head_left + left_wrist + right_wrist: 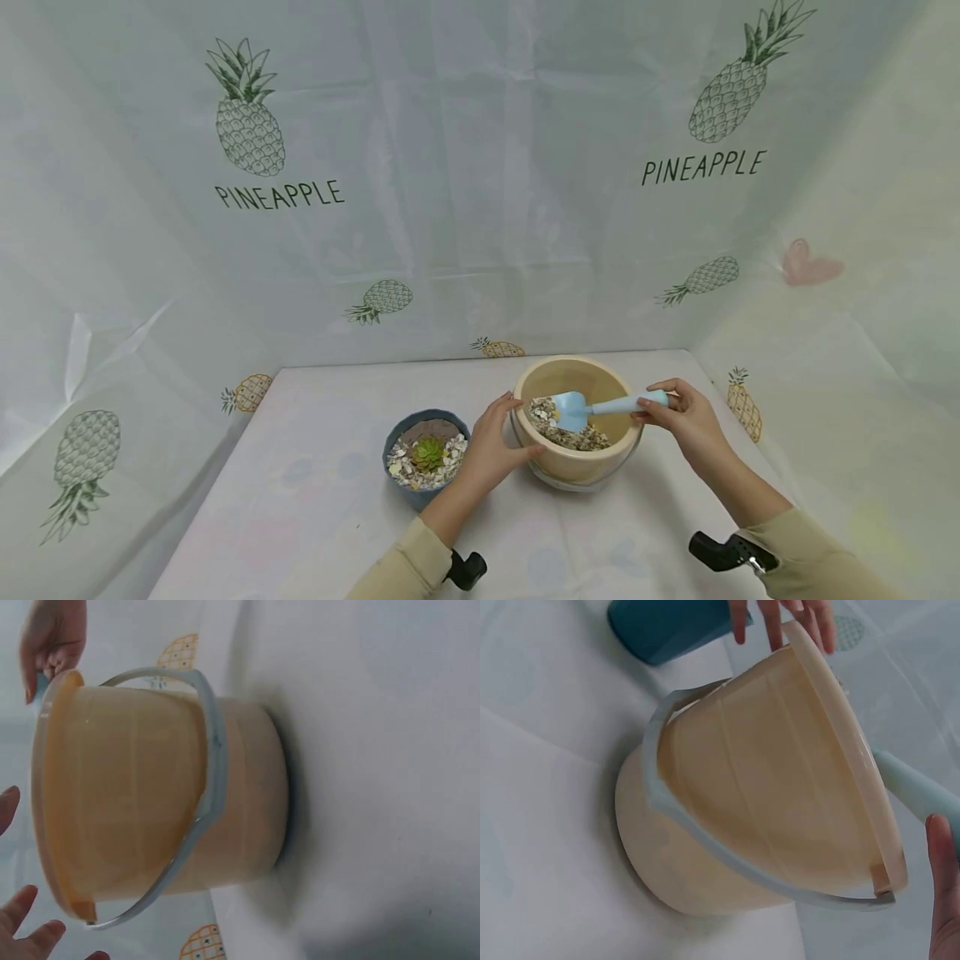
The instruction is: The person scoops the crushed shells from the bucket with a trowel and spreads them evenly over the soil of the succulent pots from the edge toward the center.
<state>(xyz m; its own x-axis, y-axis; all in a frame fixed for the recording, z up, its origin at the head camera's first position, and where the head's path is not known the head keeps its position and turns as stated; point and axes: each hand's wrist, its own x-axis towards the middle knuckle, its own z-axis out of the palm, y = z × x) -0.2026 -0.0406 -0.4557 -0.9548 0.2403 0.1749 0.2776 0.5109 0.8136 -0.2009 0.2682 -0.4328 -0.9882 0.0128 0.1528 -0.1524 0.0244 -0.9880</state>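
Observation:
A cream bucket (577,462) with a grey handle (214,750) stands on the table. Pale gravel (588,437) lies inside it. My right hand (690,417) pinches the handle of a light blue hand shovel (573,410) between thumb and fingers. The shovel's blade is inside the bucket, over the gravel. My left hand (491,442) is spread at the bucket's left rim, thumb and fingers apart; in the left wrist view its fingertips (21,904) look straight beside the rim. Whether they press on it I cannot tell.
Left of the bucket, close to my left forearm, stands a blue pot (420,497) with a green succulent (428,454) and pale gravel. A light patterned cloth covers the table (300,517). Pineapple-printed sheeting (480,208) hangs behind and at both sides.

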